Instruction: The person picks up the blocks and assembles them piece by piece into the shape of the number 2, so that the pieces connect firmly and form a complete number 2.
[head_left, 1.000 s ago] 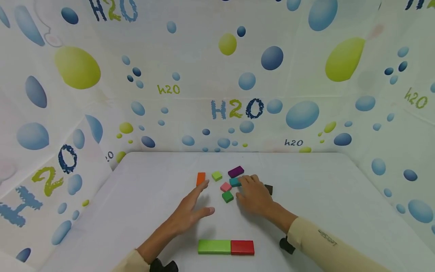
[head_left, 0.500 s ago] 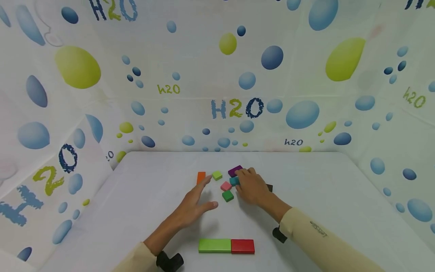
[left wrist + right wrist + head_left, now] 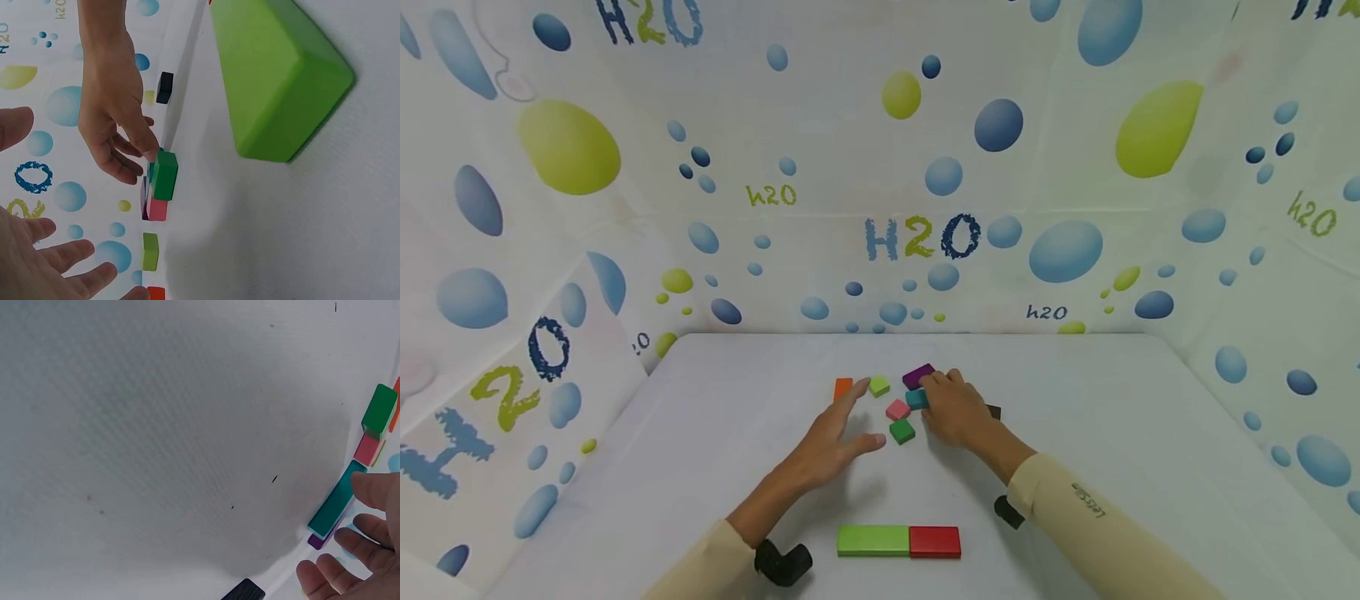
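My right hand [image 3: 955,408] hovers over the far middle of the white table, fingers loosely bent, beside a long teal block [image 3: 337,500]. Its thumb overlaps the block's edge in the right wrist view; I cannot tell whether they touch. Just beyond lies a purple block [image 3: 917,377]. Left of that hand are a pink block [image 3: 897,410], a green block [image 3: 902,431] and a small lime block [image 3: 878,386]. My left hand [image 3: 831,442] is spread and holds nothing, its index finger in front of an orange block [image 3: 842,388] that it partly hides.
Nearer to me, a long light-green block [image 3: 873,541] and a red block [image 3: 935,542] lie end to end in a row. A dark block [image 3: 995,412] lies right of my right hand, partly hidden. A patterned backdrop [image 3: 820,250] stands behind the table.
My right hand has shifted slightly left and away from me, closer over the teal and purple blocks. The left hand has moved a little forward and right. The blocks look unmoved.
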`<state>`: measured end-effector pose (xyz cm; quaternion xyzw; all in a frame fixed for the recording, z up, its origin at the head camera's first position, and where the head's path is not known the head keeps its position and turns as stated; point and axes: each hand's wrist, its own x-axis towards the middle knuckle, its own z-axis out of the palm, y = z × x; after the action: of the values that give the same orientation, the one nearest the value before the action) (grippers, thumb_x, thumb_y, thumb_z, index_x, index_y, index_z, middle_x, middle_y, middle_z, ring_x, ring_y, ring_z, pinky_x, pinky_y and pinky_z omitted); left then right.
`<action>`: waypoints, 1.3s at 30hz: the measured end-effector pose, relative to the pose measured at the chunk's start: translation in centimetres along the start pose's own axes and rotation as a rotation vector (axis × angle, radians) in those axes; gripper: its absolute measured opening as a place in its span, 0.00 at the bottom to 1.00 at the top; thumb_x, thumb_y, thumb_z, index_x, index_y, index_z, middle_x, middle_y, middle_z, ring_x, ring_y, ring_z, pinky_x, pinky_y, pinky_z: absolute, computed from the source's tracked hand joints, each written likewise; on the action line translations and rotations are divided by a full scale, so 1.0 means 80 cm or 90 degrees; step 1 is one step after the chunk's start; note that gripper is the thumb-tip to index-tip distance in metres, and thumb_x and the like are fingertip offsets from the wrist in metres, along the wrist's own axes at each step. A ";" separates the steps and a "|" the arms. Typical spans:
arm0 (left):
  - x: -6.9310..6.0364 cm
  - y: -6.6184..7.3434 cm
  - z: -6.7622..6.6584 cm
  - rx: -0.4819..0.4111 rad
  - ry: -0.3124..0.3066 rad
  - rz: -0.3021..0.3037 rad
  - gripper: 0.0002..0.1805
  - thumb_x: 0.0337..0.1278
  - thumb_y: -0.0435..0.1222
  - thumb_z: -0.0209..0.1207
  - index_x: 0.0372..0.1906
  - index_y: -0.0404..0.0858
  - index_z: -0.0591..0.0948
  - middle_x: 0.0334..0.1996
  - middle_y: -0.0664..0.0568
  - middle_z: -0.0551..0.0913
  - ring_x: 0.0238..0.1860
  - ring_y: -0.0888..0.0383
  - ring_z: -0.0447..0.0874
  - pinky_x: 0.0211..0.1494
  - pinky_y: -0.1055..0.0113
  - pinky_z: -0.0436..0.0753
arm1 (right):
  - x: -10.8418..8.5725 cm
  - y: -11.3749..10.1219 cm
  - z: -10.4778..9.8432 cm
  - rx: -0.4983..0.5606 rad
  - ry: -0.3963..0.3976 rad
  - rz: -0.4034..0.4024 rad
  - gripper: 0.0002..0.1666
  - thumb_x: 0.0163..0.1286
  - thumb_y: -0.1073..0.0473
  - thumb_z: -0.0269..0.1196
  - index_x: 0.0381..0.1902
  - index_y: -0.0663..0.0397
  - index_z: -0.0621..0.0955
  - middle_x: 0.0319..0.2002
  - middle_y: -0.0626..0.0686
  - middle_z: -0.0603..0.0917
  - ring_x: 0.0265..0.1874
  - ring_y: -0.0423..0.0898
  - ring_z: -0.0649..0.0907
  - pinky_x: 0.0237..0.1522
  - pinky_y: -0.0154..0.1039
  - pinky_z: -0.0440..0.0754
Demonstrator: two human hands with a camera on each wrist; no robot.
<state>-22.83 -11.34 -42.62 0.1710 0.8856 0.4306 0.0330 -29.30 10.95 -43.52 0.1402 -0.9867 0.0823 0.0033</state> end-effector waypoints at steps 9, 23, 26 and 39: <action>0.001 0.005 0.006 -0.014 -0.006 0.002 0.46 0.61 0.55 0.61 0.81 0.57 0.54 0.79 0.53 0.58 0.80 0.44 0.51 0.71 0.28 0.56 | 0.004 0.003 0.000 -0.033 0.000 -0.012 0.27 0.72 0.54 0.66 0.64 0.58 0.75 0.60 0.56 0.79 0.56 0.55 0.74 0.59 0.50 0.81; -0.002 0.010 0.009 -0.003 -0.016 0.003 0.47 0.61 0.55 0.60 0.81 0.57 0.53 0.80 0.54 0.57 0.80 0.45 0.51 0.72 0.29 0.56 | 0.006 0.007 0.004 -0.067 -0.010 -0.024 0.25 0.73 0.55 0.64 0.64 0.59 0.77 0.57 0.55 0.80 0.54 0.54 0.73 0.57 0.47 0.81; -0.002 0.010 0.009 -0.002 -0.016 0.005 0.47 0.61 0.56 0.60 0.81 0.57 0.53 0.80 0.54 0.57 0.80 0.44 0.51 0.72 0.29 0.56 | 0.007 0.007 0.006 -0.070 -0.008 -0.026 0.24 0.73 0.56 0.64 0.64 0.58 0.76 0.57 0.56 0.79 0.54 0.54 0.73 0.56 0.47 0.81; -0.010 0.009 0.009 0.008 -0.006 -0.015 0.46 0.61 0.55 0.61 0.81 0.56 0.54 0.79 0.53 0.58 0.80 0.44 0.52 0.72 0.29 0.56 | 0.005 0.009 0.010 -0.077 -0.008 -0.036 0.24 0.72 0.59 0.65 0.63 0.59 0.75 0.56 0.57 0.78 0.53 0.55 0.72 0.55 0.48 0.81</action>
<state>-21.70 -10.67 -42.55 0.1624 0.8902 0.4236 0.0412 -29.87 11.39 -44.43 0.1683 -0.9855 0.0212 0.0077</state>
